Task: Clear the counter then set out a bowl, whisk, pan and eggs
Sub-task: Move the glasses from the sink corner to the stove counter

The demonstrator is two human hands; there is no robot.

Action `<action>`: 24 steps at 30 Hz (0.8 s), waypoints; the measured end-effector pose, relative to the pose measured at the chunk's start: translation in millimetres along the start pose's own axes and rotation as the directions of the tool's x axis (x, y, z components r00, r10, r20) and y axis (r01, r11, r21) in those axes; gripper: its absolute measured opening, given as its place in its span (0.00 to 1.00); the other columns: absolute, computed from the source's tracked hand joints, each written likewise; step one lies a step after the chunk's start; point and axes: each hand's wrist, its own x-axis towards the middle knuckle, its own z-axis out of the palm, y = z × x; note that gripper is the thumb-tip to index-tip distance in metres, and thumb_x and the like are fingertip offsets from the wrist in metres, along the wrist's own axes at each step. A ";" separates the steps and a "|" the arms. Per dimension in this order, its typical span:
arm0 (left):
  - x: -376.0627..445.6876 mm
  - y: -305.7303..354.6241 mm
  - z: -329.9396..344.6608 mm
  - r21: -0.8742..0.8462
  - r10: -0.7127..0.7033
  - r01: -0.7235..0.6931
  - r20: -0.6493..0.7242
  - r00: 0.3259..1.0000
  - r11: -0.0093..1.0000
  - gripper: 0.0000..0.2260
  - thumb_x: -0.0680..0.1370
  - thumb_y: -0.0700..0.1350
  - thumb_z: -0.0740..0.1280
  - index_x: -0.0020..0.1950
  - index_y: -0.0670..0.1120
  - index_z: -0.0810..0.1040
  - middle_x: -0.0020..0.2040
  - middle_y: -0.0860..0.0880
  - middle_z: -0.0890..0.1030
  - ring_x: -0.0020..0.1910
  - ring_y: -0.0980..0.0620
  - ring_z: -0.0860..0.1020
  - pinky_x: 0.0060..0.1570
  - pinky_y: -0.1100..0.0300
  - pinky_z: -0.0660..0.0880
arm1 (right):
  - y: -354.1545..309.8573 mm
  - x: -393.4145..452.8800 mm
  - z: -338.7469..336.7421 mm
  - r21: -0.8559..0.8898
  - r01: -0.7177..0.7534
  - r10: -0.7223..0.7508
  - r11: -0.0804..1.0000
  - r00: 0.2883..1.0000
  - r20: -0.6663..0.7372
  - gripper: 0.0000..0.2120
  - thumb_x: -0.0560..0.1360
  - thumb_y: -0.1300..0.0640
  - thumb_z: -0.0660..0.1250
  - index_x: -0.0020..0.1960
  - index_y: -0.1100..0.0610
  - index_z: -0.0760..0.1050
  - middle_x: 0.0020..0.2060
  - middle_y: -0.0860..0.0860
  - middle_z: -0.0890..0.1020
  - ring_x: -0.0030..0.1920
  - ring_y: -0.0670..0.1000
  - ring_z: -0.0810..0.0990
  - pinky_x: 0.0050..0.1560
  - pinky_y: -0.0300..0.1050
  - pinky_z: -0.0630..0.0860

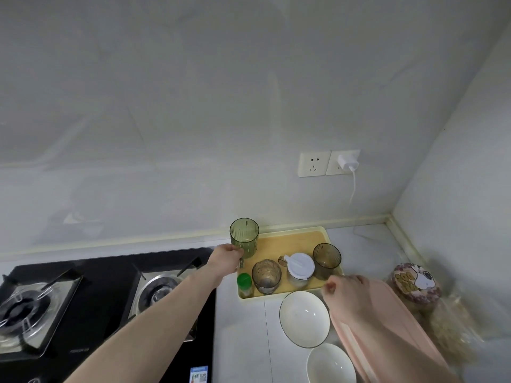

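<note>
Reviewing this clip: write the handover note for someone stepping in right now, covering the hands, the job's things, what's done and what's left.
Left hand grips the green cup at the yellow tray's far left corner.
Right hand hovers at the tray's near right edge, fingers curled, blurred; grip unclear.
Two white bowls sit in front of the tray, beside a pink board.
Done: bowls are out.
Left: the tray with its cups and jars remains on the counter; whisk, pan and eggs are not in view.

Bystanders on a pale kitchen counter

A black glass two-burner gas hob (91, 305) is set at the left; on the wall, a white double socket (314, 163) is fitted, with a white charger (347, 161) plugged in. A round patterned cartoon tin (414, 283) is placed near the corner.
</note>
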 end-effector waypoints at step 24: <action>84.2 -24.5 29.9 0.146 -0.167 0.161 0.028 0.986 0.976 0.14 0.83 0.44 0.66 0.65 0.37 0.78 0.52 0.41 0.82 0.54 0.42 0.82 0.56 0.50 0.81 | -1.3 0.8 -0.6 0.109 0.054 -0.040 0.993 0.991 -0.130 0.12 0.69 0.49 0.64 0.28 0.50 0.70 0.22 0.48 0.75 0.29 0.50 0.75 0.46 0.46 0.67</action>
